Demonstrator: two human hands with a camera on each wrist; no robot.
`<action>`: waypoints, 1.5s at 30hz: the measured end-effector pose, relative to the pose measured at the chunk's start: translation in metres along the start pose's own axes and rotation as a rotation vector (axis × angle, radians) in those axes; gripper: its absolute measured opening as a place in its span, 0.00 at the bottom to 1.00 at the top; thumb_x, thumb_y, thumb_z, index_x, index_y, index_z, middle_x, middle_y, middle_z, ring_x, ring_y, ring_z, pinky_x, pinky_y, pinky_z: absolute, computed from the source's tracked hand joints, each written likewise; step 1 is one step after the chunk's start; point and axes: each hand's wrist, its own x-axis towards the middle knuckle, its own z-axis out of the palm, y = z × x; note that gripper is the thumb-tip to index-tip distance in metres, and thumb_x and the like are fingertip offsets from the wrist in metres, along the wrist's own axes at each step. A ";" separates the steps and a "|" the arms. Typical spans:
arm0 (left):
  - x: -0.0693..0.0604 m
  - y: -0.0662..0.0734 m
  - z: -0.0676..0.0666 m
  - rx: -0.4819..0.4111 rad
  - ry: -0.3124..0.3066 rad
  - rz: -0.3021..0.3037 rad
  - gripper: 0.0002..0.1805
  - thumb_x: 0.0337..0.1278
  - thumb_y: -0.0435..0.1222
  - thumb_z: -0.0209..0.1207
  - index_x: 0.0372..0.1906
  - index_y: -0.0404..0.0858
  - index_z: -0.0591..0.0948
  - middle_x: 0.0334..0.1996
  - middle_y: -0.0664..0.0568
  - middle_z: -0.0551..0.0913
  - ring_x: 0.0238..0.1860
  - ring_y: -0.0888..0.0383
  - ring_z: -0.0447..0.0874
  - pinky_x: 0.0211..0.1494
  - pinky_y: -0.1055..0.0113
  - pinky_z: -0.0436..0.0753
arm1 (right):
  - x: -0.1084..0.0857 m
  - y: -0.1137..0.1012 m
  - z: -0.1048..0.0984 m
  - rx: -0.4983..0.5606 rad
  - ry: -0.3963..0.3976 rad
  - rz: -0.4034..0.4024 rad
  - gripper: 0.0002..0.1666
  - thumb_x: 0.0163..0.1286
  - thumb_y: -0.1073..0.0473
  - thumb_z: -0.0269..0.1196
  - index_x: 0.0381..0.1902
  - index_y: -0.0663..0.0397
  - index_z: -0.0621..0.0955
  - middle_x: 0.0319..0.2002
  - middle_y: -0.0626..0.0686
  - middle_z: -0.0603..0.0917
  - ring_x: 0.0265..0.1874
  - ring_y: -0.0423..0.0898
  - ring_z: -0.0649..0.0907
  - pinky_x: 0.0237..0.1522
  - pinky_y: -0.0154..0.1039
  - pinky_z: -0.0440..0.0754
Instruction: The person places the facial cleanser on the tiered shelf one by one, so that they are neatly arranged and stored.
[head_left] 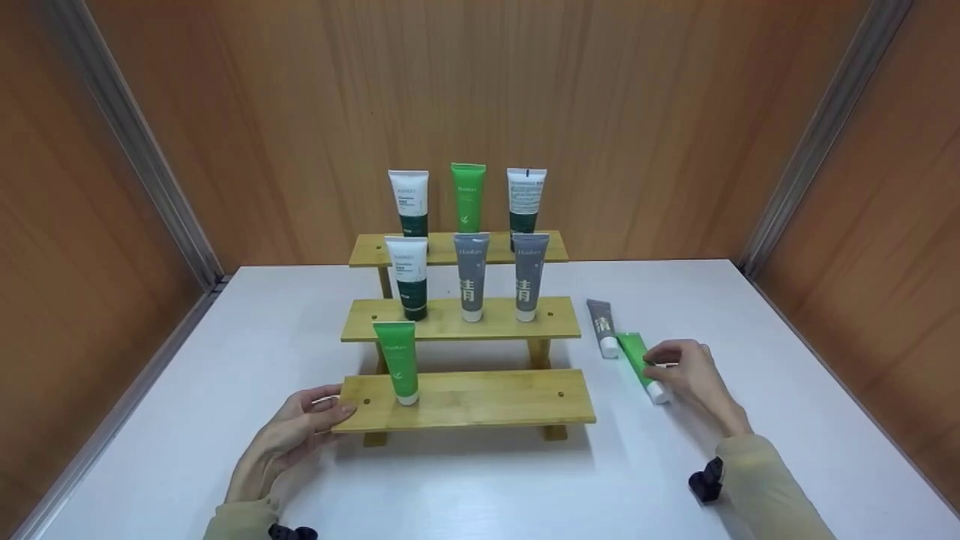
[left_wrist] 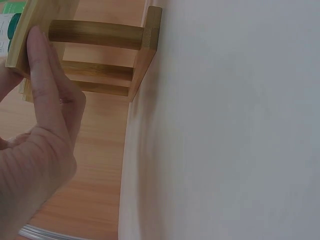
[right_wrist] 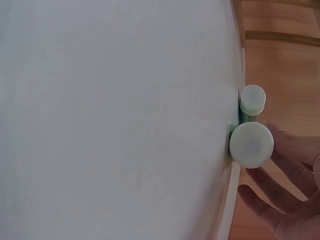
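Note:
A three-tier wooden display stand (head_left: 487, 401) holds several squeeze tubes standing on their caps. My left hand (head_left: 296, 427) grips the left end of its lowest shelf, thumb on top and fingers beneath; the left wrist view shows those fingers (left_wrist: 42, 75) against the underside. On that shelf stands one green tube (head_left: 397, 360). To the right of the stand, my right hand (head_left: 694, 379) pinches another green tube (head_left: 634, 349) lying on the table, its white cap (right_wrist: 251, 145) towards me. Beside it lies a grey tube (head_left: 602, 322) with a white cap.
The middle shelf (head_left: 442, 330) carries a white-and-dark-green tube (head_left: 409, 270) and two grey tubes (head_left: 471, 270). On the top shelf (head_left: 371, 251) stand two white-and-dark-green tubes and a green tube (head_left: 469, 195). Wooden panels (head_left: 637, 135) enclose the white table (head_left: 480, 495) at the back and sides.

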 end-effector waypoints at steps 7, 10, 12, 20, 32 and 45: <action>0.001 0.001 0.000 0.005 0.006 -0.006 0.46 0.64 0.37 0.65 0.76 0.24 0.50 0.49 0.52 0.81 0.46 0.62 0.86 0.54 0.68 0.87 | 0.000 0.002 -0.003 0.004 0.042 -0.005 0.10 0.63 0.67 0.69 0.43 0.63 0.85 0.42 0.62 0.88 0.45 0.56 0.87 0.47 0.44 0.87; 0.000 0.001 0.000 0.000 0.005 -0.007 0.46 0.65 0.37 0.65 0.76 0.24 0.50 0.49 0.52 0.81 0.46 0.62 0.86 0.54 0.69 0.87 | 0.001 0.003 -0.004 0.007 0.043 0.001 0.10 0.62 0.67 0.69 0.42 0.64 0.84 0.42 0.63 0.88 0.45 0.57 0.87 0.44 0.39 0.87; 0.000 0.001 0.000 -0.004 0.002 -0.005 0.46 0.65 0.36 0.65 0.76 0.24 0.50 0.49 0.52 0.81 0.46 0.62 0.86 0.54 0.69 0.87 | 0.001 0.004 -0.005 0.005 0.034 0.008 0.11 0.62 0.68 0.70 0.43 0.65 0.84 0.43 0.64 0.87 0.45 0.57 0.87 0.43 0.38 0.87; 0.000 0.001 0.001 -0.017 0.017 -0.002 0.46 0.64 0.36 0.65 0.75 0.23 0.51 0.48 0.52 0.79 0.45 0.62 0.87 0.53 0.69 0.88 | 0.001 0.006 -0.010 -0.003 -0.082 0.108 0.25 0.63 0.62 0.71 0.55 0.69 0.80 0.49 0.67 0.83 0.46 0.57 0.85 0.47 0.45 0.85; 0.000 0.001 0.001 -0.021 0.019 -0.009 0.46 0.64 0.35 0.65 0.75 0.24 0.51 0.49 0.51 0.78 0.45 0.62 0.87 0.51 0.70 0.88 | 0.002 0.008 -0.013 -0.051 -0.208 0.154 0.33 0.65 0.55 0.71 0.60 0.71 0.76 0.47 0.68 0.83 0.43 0.54 0.82 0.39 0.39 0.81; -0.001 0.001 0.000 -0.023 0.009 -0.010 0.45 0.64 0.35 0.65 0.75 0.23 0.51 0.48 0.51 0.80 0.45 0.62 0.87 0.52 0.70 0.87 | 0.001 0.007 -0.011 -0.060 -0.206 0.169 0.32 0.65 0.54 0.71 0.58 0.71 0.78 0.50 0.69 0.83 0.46 0.55 0.82 0.44 0.44 0.83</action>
